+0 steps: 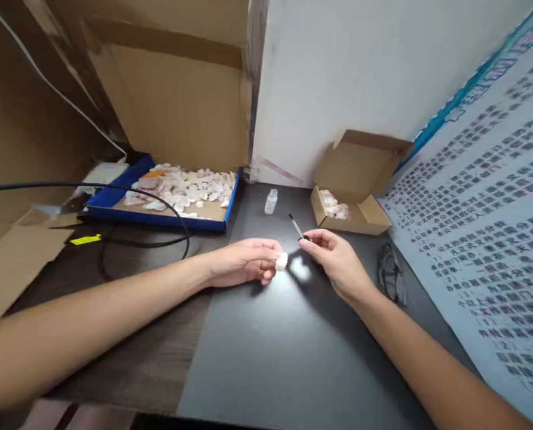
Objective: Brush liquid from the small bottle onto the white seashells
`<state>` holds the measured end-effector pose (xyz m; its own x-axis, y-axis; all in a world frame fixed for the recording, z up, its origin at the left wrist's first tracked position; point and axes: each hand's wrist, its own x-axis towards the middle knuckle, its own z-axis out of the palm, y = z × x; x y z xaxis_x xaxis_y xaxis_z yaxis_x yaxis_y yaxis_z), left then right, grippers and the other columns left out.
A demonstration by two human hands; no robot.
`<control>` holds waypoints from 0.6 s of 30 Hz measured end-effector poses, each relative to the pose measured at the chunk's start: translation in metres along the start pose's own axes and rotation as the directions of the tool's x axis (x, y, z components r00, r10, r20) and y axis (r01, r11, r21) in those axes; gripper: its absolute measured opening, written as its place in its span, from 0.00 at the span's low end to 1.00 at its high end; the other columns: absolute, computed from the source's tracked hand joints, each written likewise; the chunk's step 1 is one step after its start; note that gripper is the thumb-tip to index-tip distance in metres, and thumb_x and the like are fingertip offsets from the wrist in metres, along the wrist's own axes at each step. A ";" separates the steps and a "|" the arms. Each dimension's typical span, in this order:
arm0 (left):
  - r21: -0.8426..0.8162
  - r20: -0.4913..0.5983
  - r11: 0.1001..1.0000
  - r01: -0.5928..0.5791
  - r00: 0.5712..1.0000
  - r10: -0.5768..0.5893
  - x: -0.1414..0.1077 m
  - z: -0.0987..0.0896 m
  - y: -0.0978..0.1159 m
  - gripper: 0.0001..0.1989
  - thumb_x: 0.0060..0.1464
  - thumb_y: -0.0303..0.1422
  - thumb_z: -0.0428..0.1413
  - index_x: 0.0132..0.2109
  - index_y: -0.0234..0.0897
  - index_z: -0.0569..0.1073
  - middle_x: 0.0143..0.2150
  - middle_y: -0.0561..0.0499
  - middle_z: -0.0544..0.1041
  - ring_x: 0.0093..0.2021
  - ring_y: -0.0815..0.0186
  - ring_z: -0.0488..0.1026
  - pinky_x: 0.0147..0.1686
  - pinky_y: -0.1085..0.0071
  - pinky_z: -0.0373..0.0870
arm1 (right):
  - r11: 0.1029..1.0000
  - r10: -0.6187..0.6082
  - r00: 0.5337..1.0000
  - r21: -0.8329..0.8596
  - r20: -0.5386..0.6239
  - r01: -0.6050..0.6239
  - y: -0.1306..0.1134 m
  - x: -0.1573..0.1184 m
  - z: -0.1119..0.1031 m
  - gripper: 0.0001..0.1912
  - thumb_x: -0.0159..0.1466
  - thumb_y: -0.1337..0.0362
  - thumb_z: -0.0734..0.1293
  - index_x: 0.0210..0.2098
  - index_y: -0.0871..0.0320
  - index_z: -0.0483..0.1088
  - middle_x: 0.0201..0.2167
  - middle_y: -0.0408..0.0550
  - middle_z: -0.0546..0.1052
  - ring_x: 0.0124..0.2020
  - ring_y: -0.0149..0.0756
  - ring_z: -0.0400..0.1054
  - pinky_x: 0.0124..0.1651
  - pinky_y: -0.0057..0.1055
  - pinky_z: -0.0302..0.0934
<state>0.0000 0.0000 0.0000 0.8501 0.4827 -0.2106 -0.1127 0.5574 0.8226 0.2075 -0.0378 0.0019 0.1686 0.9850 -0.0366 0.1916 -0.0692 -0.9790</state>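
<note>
Between the thumb and fingers of my left hand (pixel 248 261) is a small white seashell (pixel 281 261), held over the dark grey mat (pixel 248 370). My right hand (pixel 338 260) pinches a small applicator brush (pixel 297 227) by its dark cap end, its thin stem and dark tip pointing up and left, apart from the shell. Beyond the hands, a small clear glass bottle (pixel 270 202) stands upright without a cap on the mat. Light falls brightly on the mat just right of the shell.
At the back left is a blue-edged tray (pixel 159 220) of many white shells (pixel 190 188). An open cardboard box (pixel 360 224) with shells (pixel 334 206) stands back right. A black cable (pixel 141 243) loops at left; glasses (pixel 389 272) lie at right beside a character-covered sheet (pixel 495 239).
</note>
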 end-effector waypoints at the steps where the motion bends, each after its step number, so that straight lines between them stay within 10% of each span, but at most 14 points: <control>1: -0.003 0.001 1.000 -0.001 1.000 0.001 -0.001 0.000 0.001 0.09 0.54 0.33 0.61 0.35 0.32 0.71 0.30 0.54 0.70 0.26 0.74 0.66 0.30 0.74 0.62 | 1.000 -0.001 1.000 -0.008 -0.003 0.001 0.002 0.002 -0.001 0.21 0.50 0.52 0.76 0.35 0.60 0.71 0.28 0.41 0.70 0.27 0.28 0.61 0.31 0.26 0.57; 18: -0.004 0.008 1.000 -0.013 1.000 0.013 -0.001 -0.001 0.000 0.08 0.55 0.33 0.61 0.35 0.33 0.70 0.30 0.53 0.70 0.26 0.74 0.66 0.30 0.74 0.63 | 0.697 -0.317 0.940 -0.642 0.123 0.319 0.016 0.005 -0.011 0.12 0.62 0.59 0.67 0.39 0.59 0.78 0.28 0.48 0.76 0.27 0.36 0.66 0.35 0.33 0.60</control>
<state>-0.0018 0.0004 -0.0003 0.8525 0.4848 -0.1955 -0.1259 0.5534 0.8234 0.2218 -0.0355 -0.0120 -0.0214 0.9677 0.2511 0.8078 0.1647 -0.5660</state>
